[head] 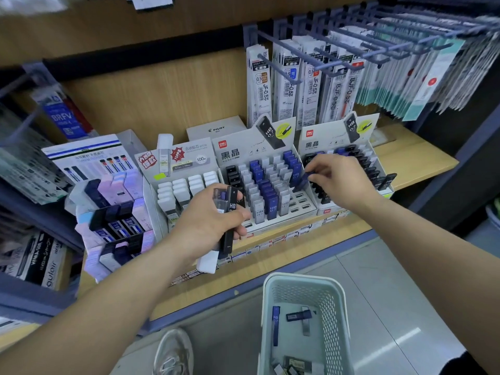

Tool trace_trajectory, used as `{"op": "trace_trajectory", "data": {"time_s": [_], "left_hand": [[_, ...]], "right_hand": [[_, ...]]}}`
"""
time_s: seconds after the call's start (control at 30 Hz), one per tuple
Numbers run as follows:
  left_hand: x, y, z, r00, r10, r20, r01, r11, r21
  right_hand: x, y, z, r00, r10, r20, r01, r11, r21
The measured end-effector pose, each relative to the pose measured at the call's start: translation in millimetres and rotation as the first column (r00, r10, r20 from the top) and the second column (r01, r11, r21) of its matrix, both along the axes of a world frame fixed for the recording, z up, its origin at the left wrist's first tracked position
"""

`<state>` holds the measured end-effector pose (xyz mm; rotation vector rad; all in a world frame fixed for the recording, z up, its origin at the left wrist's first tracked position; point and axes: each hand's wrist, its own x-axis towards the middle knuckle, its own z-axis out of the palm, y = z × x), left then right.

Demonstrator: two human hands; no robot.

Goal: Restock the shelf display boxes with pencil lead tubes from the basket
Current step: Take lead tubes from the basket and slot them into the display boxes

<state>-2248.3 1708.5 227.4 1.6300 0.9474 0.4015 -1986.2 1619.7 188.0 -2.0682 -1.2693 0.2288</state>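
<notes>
View from the head camera, looking down at a wooden shelf point(416, 155) of pencil-lead displays. We take the middle display box point(243, 147), with its red logo and its rows of blue, white and black tubes, as our reference.

The left hand point(205, 220) hovers over the front left corner of this box. Its fingers are curled round a bundle of tubes point(229, 212): we see a black one marked HB, a clear one with a blue core, and a white one jutting out below the palm.

The right hand point(338, 180) is over the right edge of the box. Its thumb and fingertips pinch a single blue tube point(305, 179), held tilted above the rightmost column. Below that tube, the front right slots of the box stand empty. We cannot tell whether the tube touches the box.

Just right of the reference box stands a matching display box point(324, 142) filled mostly with black tubes, partly hidden by the right hand. Just left of it is a box of white tubes point(176, 163), and further left a box of pastel and dark tubes point(108, 190).

Behind and above the reference box, packs of pen refills point(311, 85) hang on hooks.

Below and in front of it, on the floor point(378, 280), sits a pale perforated basket point(273, 296). It holds a few loose tubes, among them a blue tube point(275, 324) and a dark tube point(297, 316). Left of the basket we see a grey shoe point(173, 353).
</notes>
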Motion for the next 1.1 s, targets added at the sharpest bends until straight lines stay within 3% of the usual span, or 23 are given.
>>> {"op": "trace_trajectory", "data": {"time_s": [0.3,0.43,0.6,0.63,0.7,0.8,0.9,1.1], "left_hand": [[-5,1,-2,0.999,0.019,0.033,-0.018,0.999,-0.026],[-8,2,-4,0.999,0.006,0.044,-0.005,0.999,-0.035],[-11,3,-5,0.998,0.015,0.062,-0.012,0.998,-0.056],[-11,3,-6,0.998,0.01,0.058,-0.007,0.998,-0.058],[-10,1,-6,0.998,0.009,0.058,-0.005,0.998,-0.065],[-8,-3,-5,0.997,0.005,0.076,0.001,0.997,-0.076],[-7,-4,-6,0.996,-0.013,0.086,0.019,0.997,-0.071],[-7,-7,-5,0.995,-0.04,0.092,0.05,0.994,-0.1]], "right_hand": [[-2,12,-12,0.986,-0.019,0.167,0.002,0.995,0.098],[-3,16,-18,0.971,-0.025,0.237,0.01,0.998,0.062],[-17,17,-4,0.978,-0.047,0.204,0.028,0.995,0.096],[-25,17,4,0.985,-0.023,0.17,0.001,0.992,0.125],[-51,17,24,0.991,0.125,-0.038,-0.117,0.979,0.165],[-88,17,39,0.877,0.358,-0.32,-0.329,0.933,0.143],[-102,20,34,0.809,0.434,-0.396,-0.412,0.9,0.144],[-102,20,36,0.78,0.413,-0.471,-0.412,0.905,0.111]]}}
